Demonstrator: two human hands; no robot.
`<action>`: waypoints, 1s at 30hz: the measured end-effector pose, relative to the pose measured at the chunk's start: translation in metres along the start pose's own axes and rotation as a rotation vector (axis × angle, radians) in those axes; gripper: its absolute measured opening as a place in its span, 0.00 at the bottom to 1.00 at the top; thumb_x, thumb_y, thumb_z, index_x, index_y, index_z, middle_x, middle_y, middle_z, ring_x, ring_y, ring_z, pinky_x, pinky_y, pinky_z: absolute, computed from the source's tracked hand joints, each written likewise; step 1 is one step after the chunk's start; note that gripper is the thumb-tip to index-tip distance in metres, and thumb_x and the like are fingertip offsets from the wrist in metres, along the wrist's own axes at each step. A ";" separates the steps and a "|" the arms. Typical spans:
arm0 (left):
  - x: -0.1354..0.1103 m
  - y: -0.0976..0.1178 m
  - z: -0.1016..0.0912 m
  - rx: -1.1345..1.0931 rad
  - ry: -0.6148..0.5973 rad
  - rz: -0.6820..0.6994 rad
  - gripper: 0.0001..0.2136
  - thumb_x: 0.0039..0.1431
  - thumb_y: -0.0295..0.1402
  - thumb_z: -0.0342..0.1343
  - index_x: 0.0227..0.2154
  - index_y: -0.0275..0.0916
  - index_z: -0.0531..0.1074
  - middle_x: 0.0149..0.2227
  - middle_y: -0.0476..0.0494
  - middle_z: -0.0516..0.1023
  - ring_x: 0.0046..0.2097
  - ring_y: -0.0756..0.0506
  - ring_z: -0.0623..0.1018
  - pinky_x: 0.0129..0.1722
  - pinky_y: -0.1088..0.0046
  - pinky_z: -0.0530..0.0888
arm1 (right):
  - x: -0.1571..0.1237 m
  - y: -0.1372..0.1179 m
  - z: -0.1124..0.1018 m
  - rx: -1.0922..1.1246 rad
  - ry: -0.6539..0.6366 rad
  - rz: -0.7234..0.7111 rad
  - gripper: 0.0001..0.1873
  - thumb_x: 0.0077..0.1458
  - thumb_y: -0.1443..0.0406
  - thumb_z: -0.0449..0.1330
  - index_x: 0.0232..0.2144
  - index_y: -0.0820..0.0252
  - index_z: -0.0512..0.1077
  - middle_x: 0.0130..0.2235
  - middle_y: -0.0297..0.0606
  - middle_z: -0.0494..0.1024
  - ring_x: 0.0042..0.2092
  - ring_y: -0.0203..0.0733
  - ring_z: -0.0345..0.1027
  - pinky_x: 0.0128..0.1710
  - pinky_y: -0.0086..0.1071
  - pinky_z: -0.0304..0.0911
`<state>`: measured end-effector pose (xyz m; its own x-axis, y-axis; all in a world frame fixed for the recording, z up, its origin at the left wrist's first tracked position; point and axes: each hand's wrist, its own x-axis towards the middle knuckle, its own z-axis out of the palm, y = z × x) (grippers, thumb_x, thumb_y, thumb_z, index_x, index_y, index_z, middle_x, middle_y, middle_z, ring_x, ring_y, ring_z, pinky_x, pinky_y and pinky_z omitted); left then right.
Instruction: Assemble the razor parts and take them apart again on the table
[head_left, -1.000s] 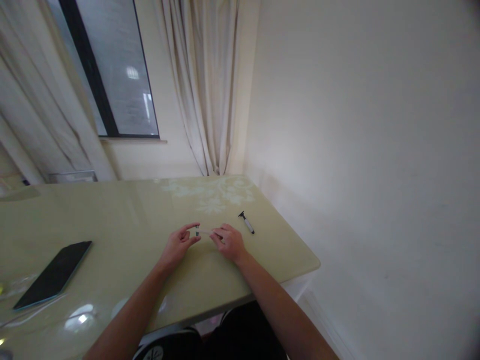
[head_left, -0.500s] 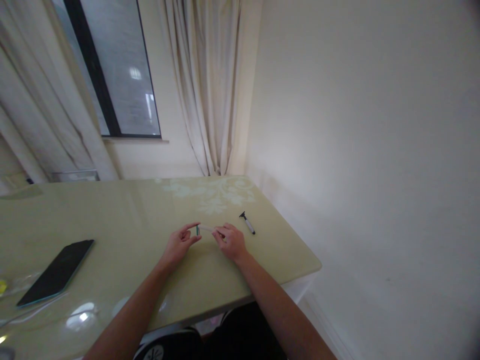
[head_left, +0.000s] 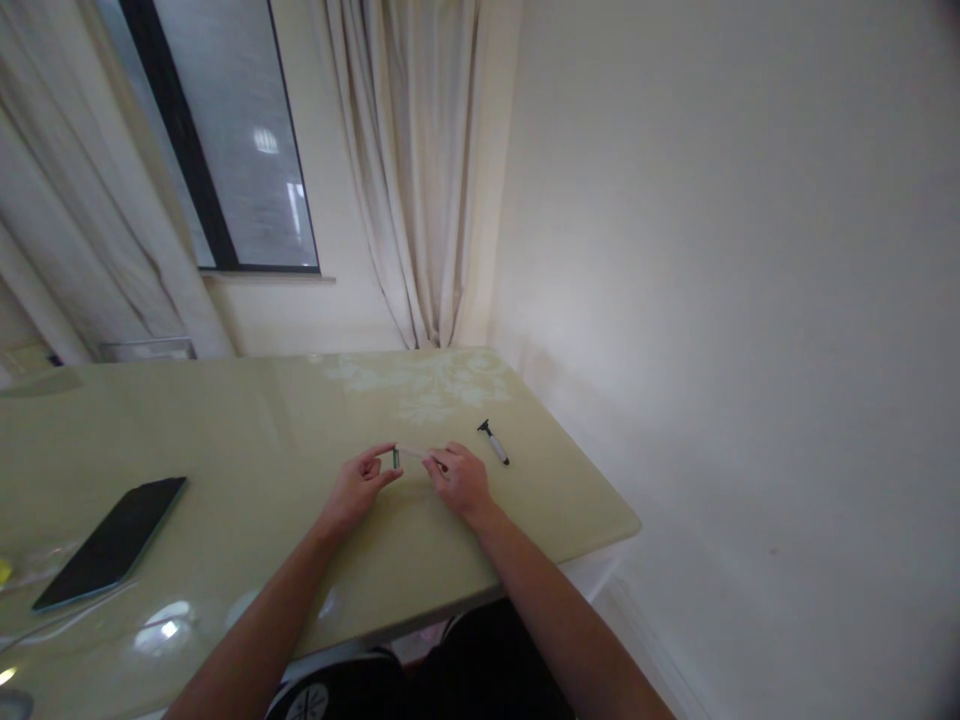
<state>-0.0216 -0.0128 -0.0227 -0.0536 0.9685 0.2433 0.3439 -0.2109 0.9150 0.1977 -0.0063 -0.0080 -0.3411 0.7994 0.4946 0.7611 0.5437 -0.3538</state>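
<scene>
Between the thumb and index finger of my left hand [head_left: 364, 482] is the narrow green head of a white razor [head_left: 411, 453]. The head stands crosswise to the slim pale handle, making a T shape. My right hand [head_left: 461, 480] is closed around the other end of that handle, its fingers hiding part of it. Both hands are just above the table near its right end. A second razor [head_left: 495, 444], with a black head and a grey and black handle, lies on the table beyond my right hand.
The glossy pale green table [head_left: 247, 430] ends at a rounded corner on the right, beside a plain wall [head_left: 712, 300]. A black flat tablet-like slab [head_left: 112, 545] lies at the left with a white cable [head_left: 82, 608]. Curtains [head_left: 420, 180] and a window stand behind.
The view has shifted very slightly. Both hands keep the white razor in about the same place, and the second razor lies where it was.
</scene>
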 end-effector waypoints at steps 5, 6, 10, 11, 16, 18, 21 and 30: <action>0.000 0.000 0.000 -0.018 -0.002 -0.007 0.33 0.48 0.50 0.66 0.54 0.35 0.77 0.22 0.60 0.47 0.24 0.52 0.52 0.26 0.75 0.51 | 0.000 0.002 0.001 0.005 -0.014 -0.034 0.12 0.68 0.58 0.59 0.40 0.53 0.81 0.35 0.36 0.79 0.39 0.39 0.71 0.38 0.27 0.59; 0.000 0.000 0.000 -0.016 0.003 -0.006 0.33 0.48 0.50 0.67 0.54 0.35 0.78 0.22 0.60 0.47 0.24 0.52 0.52 0.26 0.75 0.51 | 0.001 0.002 0.001 -0.001 0.002 0.000 0.12 0.68 0.58 0.59 0.40 0.54 0.81 0.35 0.36 0.79 0.39 0.39 0.71 0.38 0.27 0.59; 0.001 -0.001 0.000 -0.013 -0.001 0.003 0.33 0.48 0.50 0.66 0.54 0.34 0.77 0.22 0.61 0.47 0.24 0.52 0.51 0.26 0.75 0.51 | 0.000 0.002 0.001 0.013 -0.002 -0.003 0.13 0.69 0.58 0.58 0.39 0.54 0.81 0.35 0.36 0.79 0.39 0.39 0.71 0.38 0.27 0.59; 0.001 -0.001 0.000 -0.010 -0.009 0.005 0.33 0.49 0.50 0.66 0.55 0.34 0.77 0.22 0.61 0.47 0.24 0.52 0.51 0.26 0.75 0.51 | 0.000 0.003 0.001 0.018 -0.012 -0.032 0.12 0.68 0.58 0.58 0.40 0.53 0.81 0.35 0.36 0.79 0.40 0.39 0.71 0.39 0.27 0.59; 0.001 -0.003 0.000 -0.001 0.000 -0.006 0.32 0.49 0.49 0.66 0.55 0.35 0.77 0.23 0.60 0.47 0.24 0.52 0.52 0.26 0.75 0.51 | 0.000 0.003 0.003 -0.012 0.032 0.043 0.13 0.69 0.58 0.57 0.40 0.54 0.81 0.35 0.37 0.79 0.39 0.39 0.70 0.38 0.27 0.60; 0.001 -0.004 0.000 -0.008 0.002 -0.010 0.32 0.49 0.49 0.66 0.55 0.36 0.77 0.23 0.60 0.47 0.24 0.52 0.52 0.26 0.75 0.51 | 0.000 0.003 0.003 0.001 0.012 0.004 0.13 0.69 0.58 0.57 0.40 0.53 0.81 0.35 0.36 0.79 0.40 0.39 0.71 0.39 0.27 0.60; 0.001 -0.004 0.000 -0.004 -0.004 -0.011 0.32 0.49 0.49 0.66 0.55 0.35 0.77 0.23 0.60 0.47 0.24 0.52 0.52 0.26 0.74 0.51 | 0.000 0.003 0.003 -0.003 -0.026 -0.064 0.12 0.68 0.57 0.58 0.41 0.53 0.81 0.35 0.36 0.79 0.40 0.39 0.71 0.39 0.27 0.60; 0.002 -0.003 -0.001 0.017 -0.014 0.006 0.32 0.50 0.49 0.66 0.55 0.35 0.77 0.22 0.60 0.47 0.24 0.51 0.52 0.27 0.74 0.51 | 0.000 0.001 0.003 -0.023 -0.025 -0.076 0.12 0.68 0.57 0.58 0.41 0.53 0.81 0.35 0.36 0.79 0.39 0.39 0.71 0.38 0.28 0.59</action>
<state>-0.0239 -0.0107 -0.0250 -0.0385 0.9691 0.2438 0.3604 -0.2141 0.9079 0.1965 -0.0047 -0.0105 -0.4122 0.7620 0.4995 0.7446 0.5977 -0.2973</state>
